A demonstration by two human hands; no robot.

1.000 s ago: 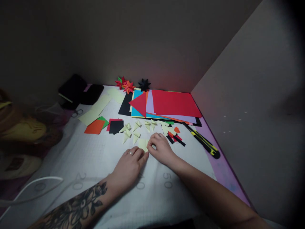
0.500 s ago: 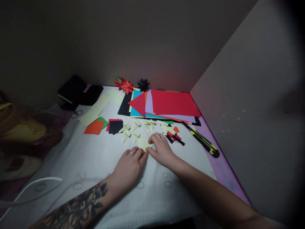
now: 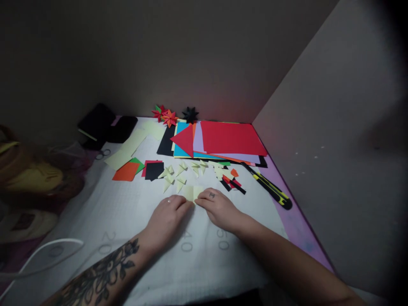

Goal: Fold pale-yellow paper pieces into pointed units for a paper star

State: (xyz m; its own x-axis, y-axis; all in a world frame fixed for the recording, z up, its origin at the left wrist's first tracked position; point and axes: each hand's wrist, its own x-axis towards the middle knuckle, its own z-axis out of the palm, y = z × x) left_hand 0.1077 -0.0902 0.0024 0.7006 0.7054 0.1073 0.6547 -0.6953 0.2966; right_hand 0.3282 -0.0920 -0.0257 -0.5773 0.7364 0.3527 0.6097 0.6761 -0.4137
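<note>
A small pale yellow paper [image 3: 193,193] with a crease down its middle lies on the white covered table. My left hand [image 3: 170,214] pinches its near left edge between thumb and fingers. At its near right edge my right hand [image 3: 218,208] has fingers and thumb closed on the same paper. Just beyond are several folded pale yellow pieces [image 3: 181,168] with pointed tips. Right of them lie pale yellow scraps [image 3: 219,171] with black, red and orange bits.
Coloured sheets [image 3: 234,138] are stacked at the back, with paper stars [image 3: 170,117] behind. A yellow-black cutter [image 3: 270,189] lies right. Squares [image 3: 154,171], an orange paper [image 3: 125,171], scissors [image 3: 103,154] and a black case [image 3: 97,121] are left. A white cable [image 3: 54,242] curves near left.
My right hand has moved down from the paper's upper right to its near edge, uncovering more of it. My left hand has shifted slightly left, and the centre crease shows more clearly.
</note>
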